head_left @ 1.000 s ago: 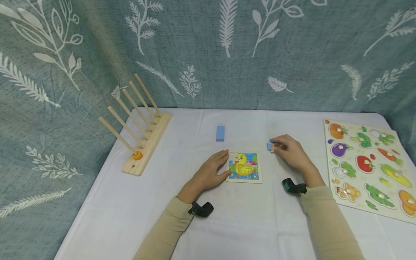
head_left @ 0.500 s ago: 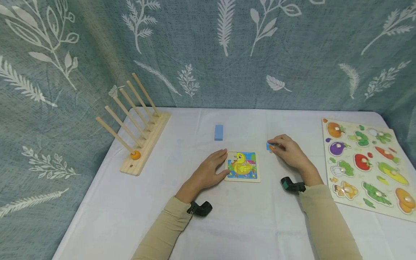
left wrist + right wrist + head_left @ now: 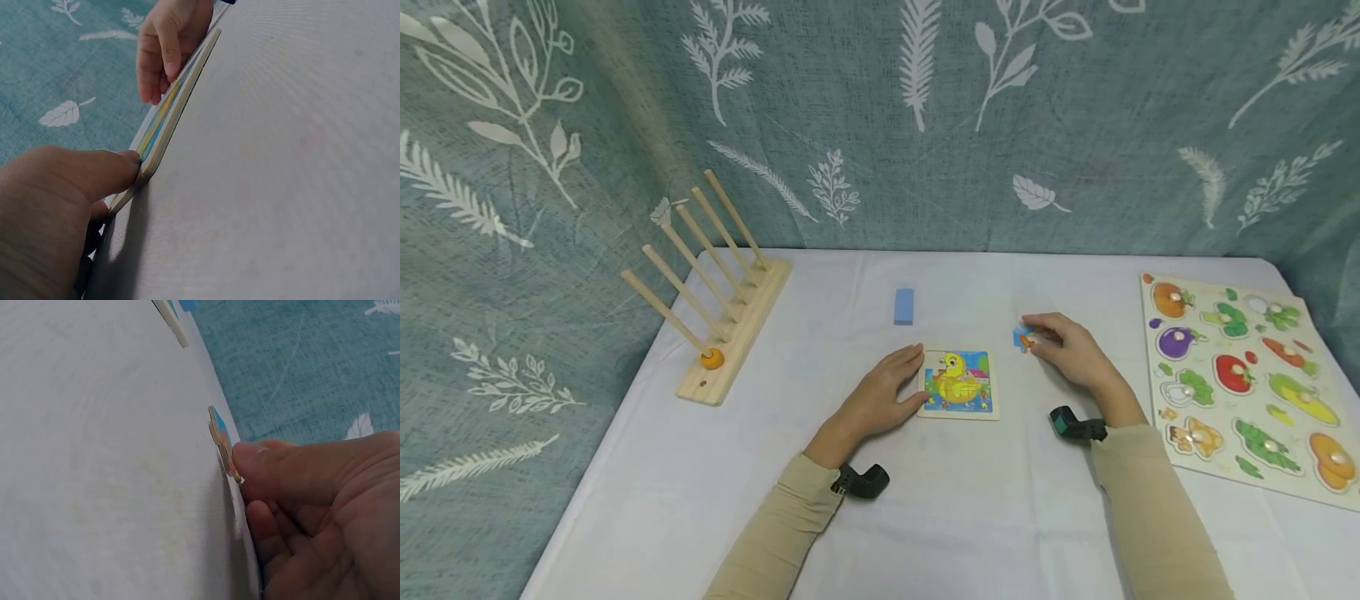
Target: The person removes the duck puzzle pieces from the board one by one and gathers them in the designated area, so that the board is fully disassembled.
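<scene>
A small square jigsaw puzzle with a yellow duck (image 3: 957, 383) lies in its wooden frame on the white cloth. My left hand (image 3: 880, 394) holds the frame's left edge, and in the left wrist view the thumb (image 3: 115, 172) lies on its near corner. To the right of the puzzle, my right hand (image 3: 1070, 350) pinches a small blue and orange puzzle piece (image 3: 1022, 338) by its right side. The right wrist view shows this piece (image 3: 220, 434) edge-on at the cloth, its near end under the thumb; whether it touches the cloth is hard to tell.
Behind the duck puzzle lies a blue rectangular block (image 3: 904, 307). A wooden peg rack (image 3: 737, 333) with an orange bead (image 3: 712, 358) on its front peg stands at left. On the right is a vegetable knob-puzzle board (image 3: 1210, 408). A patterned curtain (image 3: 865, 125) hangs behind the table.
The head view has shifted slightly. The puzzle piece has tilted a little in my right fingers, and more of its face shows. My left hand stays at the duck puzzle.
</scene>
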`<act>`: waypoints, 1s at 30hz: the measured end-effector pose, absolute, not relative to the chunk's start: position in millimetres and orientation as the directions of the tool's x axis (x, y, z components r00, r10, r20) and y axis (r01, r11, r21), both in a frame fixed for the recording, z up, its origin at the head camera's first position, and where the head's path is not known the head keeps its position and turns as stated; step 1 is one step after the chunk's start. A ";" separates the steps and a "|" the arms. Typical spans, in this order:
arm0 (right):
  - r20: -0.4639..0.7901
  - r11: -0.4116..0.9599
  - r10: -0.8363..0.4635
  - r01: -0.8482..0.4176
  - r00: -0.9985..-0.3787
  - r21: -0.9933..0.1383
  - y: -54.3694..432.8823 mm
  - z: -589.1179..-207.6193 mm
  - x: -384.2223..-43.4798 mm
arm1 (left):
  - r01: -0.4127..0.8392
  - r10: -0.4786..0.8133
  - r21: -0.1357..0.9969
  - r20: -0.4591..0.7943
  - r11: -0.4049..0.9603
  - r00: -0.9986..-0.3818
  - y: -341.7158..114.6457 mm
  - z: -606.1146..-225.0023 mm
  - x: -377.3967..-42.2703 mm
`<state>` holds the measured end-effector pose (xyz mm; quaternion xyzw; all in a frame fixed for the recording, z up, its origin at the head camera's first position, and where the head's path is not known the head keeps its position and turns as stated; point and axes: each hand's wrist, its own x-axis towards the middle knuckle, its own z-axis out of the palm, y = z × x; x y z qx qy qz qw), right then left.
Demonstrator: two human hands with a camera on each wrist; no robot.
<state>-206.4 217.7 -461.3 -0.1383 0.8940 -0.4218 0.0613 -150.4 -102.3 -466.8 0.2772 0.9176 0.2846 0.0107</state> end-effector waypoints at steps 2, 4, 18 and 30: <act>-0.003 0.604 -0.295 -0.184 -0.956 -0.776 217.4 -460.0 -205.6 | 0.501 0.514 0.531 0.137 0.683 -0.847 -102.5 -466.5 -150.1; -0.018 0.600 -0.288 -0.166 -0.957 -0.783 217.0 -458.6 -204.8 | 0.499 0.514 0.534 0.134 0.683 -0.847 -102.8 -466.1 -149.9; -0.050 0.564 -0.314 -0.144 -0.948 -0.813 199.9 -441.3 -197.6 | 0.494 0.516 0.534 0.121 0.686 -0.848 -102.8 -464.7 -150.7; -0.013 0.531 -0.441 -0.249 -0.898 -0.810 167.5 -440.0 -192.6 | 0.484 0.510 0.541 0.115 0.688 -0.853 -102.4 -465.5 -150.3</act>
